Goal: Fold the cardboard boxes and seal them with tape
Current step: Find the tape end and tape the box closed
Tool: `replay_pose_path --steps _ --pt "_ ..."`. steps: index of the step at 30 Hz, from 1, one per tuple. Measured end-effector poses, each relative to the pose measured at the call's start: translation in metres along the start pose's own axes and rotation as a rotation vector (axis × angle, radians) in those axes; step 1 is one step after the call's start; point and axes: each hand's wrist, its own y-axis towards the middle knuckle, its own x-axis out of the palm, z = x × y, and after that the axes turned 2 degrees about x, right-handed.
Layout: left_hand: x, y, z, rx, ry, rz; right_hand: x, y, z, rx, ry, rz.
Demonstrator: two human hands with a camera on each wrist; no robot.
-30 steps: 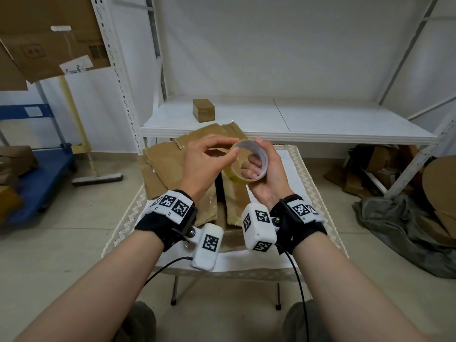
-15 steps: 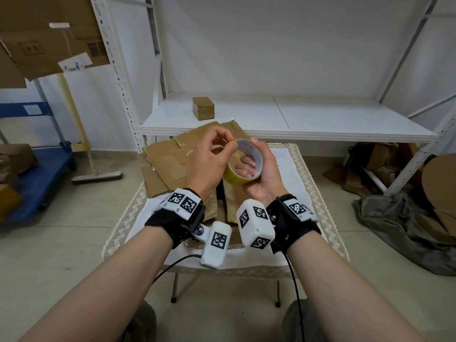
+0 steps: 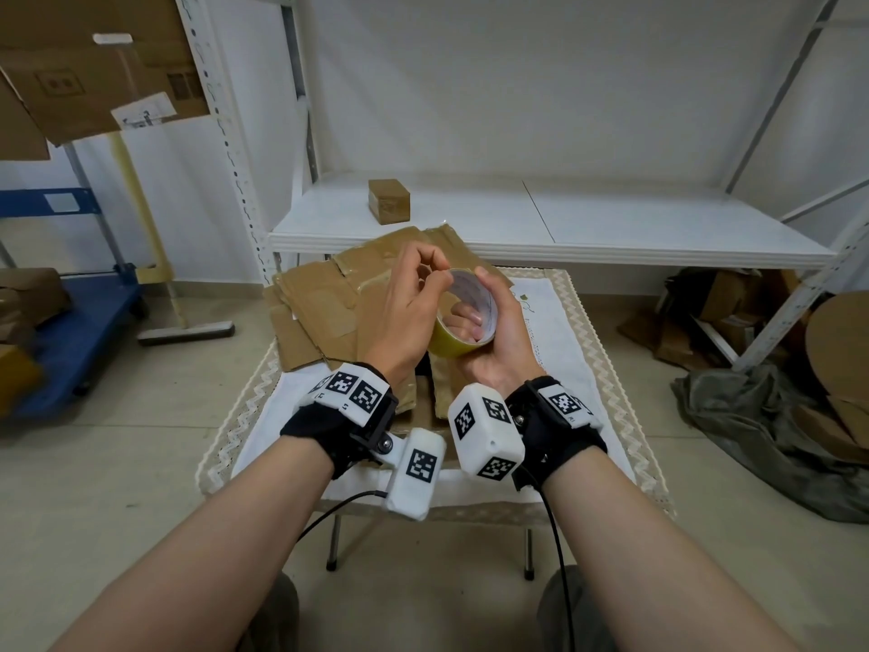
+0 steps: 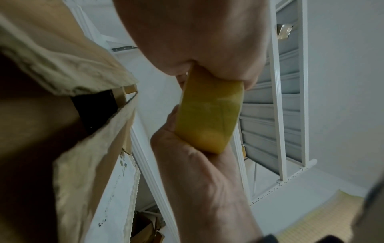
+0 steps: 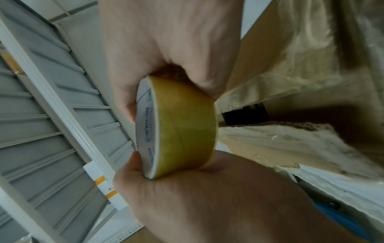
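A roll of yellowish tape (image 3: 463,322) with a white core is held above the table. My right hand (image 3: 498,341) grips it, fingers through the core and thumb over the rim. My left hand (image 3: 404,312) has curled fingers at the roll's top edge, thumb and forefinger pinching there; the tape's end is too small to see. The wrist views show the same roll (image 4: 209,113) (image 5: 182,126) between both hands. Flattened brown cardboard boxes (image 3: 324,303) lie in a loose stack on the table under the hands. A small sealed box (image 3: 389,200) stands on the white shelf.
The small table (image 3: 583,369) has a white cloth with a lace edge. A white metal shelf (image 3: 611,218) runs behind it. A blue cart (image 3: 70,331) with boxes stands left. Cardboard scraps and a grey cloth (image 3: 752,425) lie on the floor at right.
Both hands have come lower and closer to me with the roll. The left hand's fingers have curled in from an open pinch onto the roll's top edge.
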Motion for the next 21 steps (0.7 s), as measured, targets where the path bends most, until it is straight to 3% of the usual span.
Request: replay_pose_path --steps 8,21 --pt "0.004 -0.001 -0.001 0.030 -0.001 0.065 -0.003 0.005 0.003 -0.010 0.010 0.023" --pt "0.003 0.003 -0.001 0.088 0.091 0.057 -0.012 0.011 0.007 0.037 -0.004 0.006"
